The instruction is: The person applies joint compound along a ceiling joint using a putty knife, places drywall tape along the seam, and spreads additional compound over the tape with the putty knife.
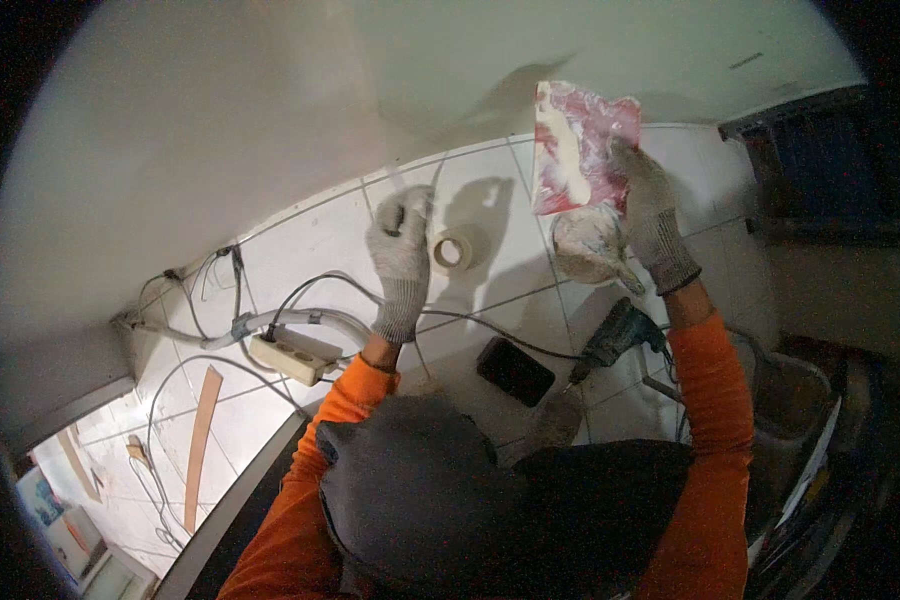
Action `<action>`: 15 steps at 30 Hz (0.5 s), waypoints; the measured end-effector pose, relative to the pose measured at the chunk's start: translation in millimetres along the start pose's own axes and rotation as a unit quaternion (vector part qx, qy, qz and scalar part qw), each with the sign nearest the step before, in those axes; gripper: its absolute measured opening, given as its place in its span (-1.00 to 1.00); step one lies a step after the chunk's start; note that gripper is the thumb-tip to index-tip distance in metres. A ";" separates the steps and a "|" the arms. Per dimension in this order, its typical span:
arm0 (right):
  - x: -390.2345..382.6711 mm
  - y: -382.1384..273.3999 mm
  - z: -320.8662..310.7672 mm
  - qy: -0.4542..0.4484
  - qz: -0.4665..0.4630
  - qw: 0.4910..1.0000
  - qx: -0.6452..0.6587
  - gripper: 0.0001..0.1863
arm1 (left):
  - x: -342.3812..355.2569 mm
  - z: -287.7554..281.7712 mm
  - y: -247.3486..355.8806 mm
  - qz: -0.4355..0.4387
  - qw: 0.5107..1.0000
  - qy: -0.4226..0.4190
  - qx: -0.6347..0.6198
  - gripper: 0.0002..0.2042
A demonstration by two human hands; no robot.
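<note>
My right hand [657, 225], in a grey knit glove, grips the right side of a flat red plastic board [610, 120] smeared with cream-coloured putty. Below the board, and partly hidden by it, is a whitish bag or container [585, 250] with crusted residue. My left hand [400, 255], gloved too, is raised near the foot of the wall with its fingers curled in a pinch. Something thin and pale seems to show at its fingertips, too blurred to name. Just right of that hand, a roll of masking tape [452, 252] lies on the tiles.
The pale wall [450, 70] meets white floor tiles [300, 230]. Near my left forearm lie a power strip [288, 358], cables and a grey hose [315, 316]. A drill [615, 335] and a black box [515, 371] lie closer to me. A bucket [790, 395] stands right.
</note>
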State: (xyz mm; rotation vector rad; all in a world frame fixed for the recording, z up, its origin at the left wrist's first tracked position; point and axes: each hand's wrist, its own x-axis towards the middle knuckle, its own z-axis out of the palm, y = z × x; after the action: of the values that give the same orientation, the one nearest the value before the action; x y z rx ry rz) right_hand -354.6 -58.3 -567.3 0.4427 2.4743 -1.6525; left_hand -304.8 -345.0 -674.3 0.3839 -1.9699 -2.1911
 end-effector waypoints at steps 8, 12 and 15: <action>-60.1 34.0 42.2 0.039 -0.118 0.985 0.117 -0.47 | -60.2 81.6 -22.2 -0.147 0.945 -0.270 -0.112 -0.57; -72.0 89.2 64.4 0.026 0.022 0.979 0.201 -0.51 | -50.4 93.1 -32.8 -0.128 0.951 -0.203 -0.194 -0.71; -76.3 122.1 39.5 0.131 -0.101 0.976 -0.142 -0.48 | -25.1 57.8 -46.4 -0.127 0.955 -0.195 -0.185 -0.84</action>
State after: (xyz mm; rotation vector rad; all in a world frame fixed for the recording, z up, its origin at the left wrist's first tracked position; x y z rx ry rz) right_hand -246.0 -63.9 -669.6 0.4051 2.9844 -1.3405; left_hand -296.3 -277.5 -713.0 0.1643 -1.6837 -2.9220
